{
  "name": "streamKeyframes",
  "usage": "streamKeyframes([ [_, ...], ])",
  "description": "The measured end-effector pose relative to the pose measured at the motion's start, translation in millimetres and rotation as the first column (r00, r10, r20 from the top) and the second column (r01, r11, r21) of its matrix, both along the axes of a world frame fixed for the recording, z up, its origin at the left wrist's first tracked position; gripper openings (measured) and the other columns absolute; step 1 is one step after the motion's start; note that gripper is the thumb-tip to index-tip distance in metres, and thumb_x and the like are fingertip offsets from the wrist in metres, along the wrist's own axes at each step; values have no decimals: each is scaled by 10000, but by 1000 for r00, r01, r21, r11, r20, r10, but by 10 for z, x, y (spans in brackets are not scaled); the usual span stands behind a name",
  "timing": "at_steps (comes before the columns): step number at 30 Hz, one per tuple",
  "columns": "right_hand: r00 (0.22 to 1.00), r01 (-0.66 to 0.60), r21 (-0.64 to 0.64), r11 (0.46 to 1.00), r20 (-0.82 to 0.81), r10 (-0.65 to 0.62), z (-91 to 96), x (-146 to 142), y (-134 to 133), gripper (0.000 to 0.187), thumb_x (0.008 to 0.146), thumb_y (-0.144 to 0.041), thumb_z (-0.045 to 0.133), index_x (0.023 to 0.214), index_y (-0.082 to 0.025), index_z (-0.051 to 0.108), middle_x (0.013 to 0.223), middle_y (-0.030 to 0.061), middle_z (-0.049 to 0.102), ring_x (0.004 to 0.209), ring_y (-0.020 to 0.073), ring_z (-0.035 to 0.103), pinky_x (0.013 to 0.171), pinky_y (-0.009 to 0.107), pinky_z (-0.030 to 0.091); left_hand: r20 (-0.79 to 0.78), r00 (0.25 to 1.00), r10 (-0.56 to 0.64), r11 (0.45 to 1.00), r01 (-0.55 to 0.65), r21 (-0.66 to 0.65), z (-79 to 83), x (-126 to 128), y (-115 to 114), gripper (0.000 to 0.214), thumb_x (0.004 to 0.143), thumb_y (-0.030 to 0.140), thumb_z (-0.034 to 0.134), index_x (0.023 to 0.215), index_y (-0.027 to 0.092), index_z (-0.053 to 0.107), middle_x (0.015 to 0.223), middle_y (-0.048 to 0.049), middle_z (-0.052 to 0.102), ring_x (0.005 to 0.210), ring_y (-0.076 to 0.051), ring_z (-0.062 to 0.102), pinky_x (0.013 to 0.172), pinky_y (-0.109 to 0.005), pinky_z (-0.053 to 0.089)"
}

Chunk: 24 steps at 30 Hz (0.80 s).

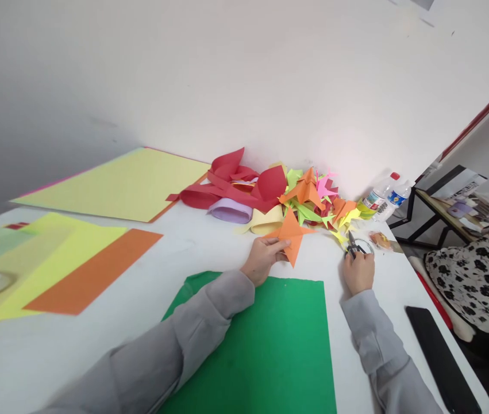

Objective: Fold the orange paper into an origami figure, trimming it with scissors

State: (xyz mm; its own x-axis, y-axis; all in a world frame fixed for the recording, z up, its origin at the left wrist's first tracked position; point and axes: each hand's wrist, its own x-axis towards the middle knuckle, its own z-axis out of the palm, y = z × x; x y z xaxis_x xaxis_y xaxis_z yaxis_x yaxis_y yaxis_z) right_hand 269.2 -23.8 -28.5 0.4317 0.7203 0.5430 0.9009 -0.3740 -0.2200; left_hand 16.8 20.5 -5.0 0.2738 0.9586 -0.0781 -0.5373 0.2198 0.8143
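Between the fingers of my left hand (262,260) is an orange paper star (292,236) with pointed arms, held up above the far edge of a green sheet (270,339). My right hand (359,270) is closed around the handles of small scissors (351,241), whose blades point away from me. A clear roll of tape (364,246) lies just beside the scissors. Beyond both hands rises a heap of folded paper stars, with an orange one (307,190) on top and yellow ones (347,219) near the scissors.
Red curled paper shapes (227,192) and a lilac loop (231,210) lie by the wall. Leftward are a large pale yellow sheet (119,181) and an orange strip (93,273). Plastic bottles (377,192) stand back right; a black slab (440,356) lies near the right edge. Someone in patterned clothing (479,276) is alongside.
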Motion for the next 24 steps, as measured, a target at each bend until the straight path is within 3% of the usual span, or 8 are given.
streamKeyframes([
  [5,994,-80,174,981,85,66,127,-96,-45,274,773,-252,550,945,-62,645,979,224,557,985,337,497,859,493,388,-2,1000,-10,1000,10,-1,-10,-5,-4,224,559,256,778,669,77,702,675,-89,685,580,-158,608,540,-285,524],
  [8,909,-391,312,866,-16,417,194,-377,-121,260,829,-291,513,1007,-128,611,1014,170,581,1010,279,520,869,460,423,-7,999,-34,999,34,-14,-15,14,-35,225,548,261,786,641,79,693,669,-87,684,596,-166,615,564,-295,533],
  [10,723,-574,318,755,-236,649,211,-645,-170,227,835,-322,521,983,-175,610,958,117,614,931,230,566,785,385,478,-29,997,-70,998,70,-3,-12,31,-70,242,549,275,788,651,76,694,668,-90,684,604,-174,622,594,-312,541],
  [11,614,-604,331,725,-387,688,216,-780,-181,239,825,-351,540,978,-182,613,931,99,625,860,207,585,711,339,495,-42,995,-90,996,90,8,-9,38,-89,247,555,282,786,656,76,694,671,-91,685,611,-178,625,610,-321,543],
  [14,274,-557,417,718,-724,634,239,-1093,-124,285,771,-413,599,915,-169,632,780,45,650,653,156,581,582,275,474,-75,990,-121,991,125,43,4,46,-129,252,570,304,782,648,84,687,649,-81,675,615,-184,628,628,-337,546],
  [16,148,-464,453,761,-808,571,259,-1198,-19,285,746,-437,611,717,-153,626,522,-20,550,460,113,472,475,246,402,-93,990,-107,992,113,57,9,36,-129,250,573,313,783,619,91,677,612,-64,655,584,-171,614,578,-316,537],
  [20,110,-321,496,807,-826,552,251,-1253,199,307,697,-446,642,637,-149,598,397,-60,461,385,89,392,429,229,339,-99,994,-36,998,42,56,-14,0,-71,273,589,345,770,589,95,660,571,-47,625,527,-129,583,530,-267,508],
  [24,243,-286,501,817,-787,568,151,-1255,242,318,739,-447,597,634,-147,601,421,-45,483,412,102,433,448,235,367,-199,969,144,987,-128,93,-71,-13,-25,277,621,375,737,608,111,654,565,-31,614,474,-109,547,488,-254,481],
])
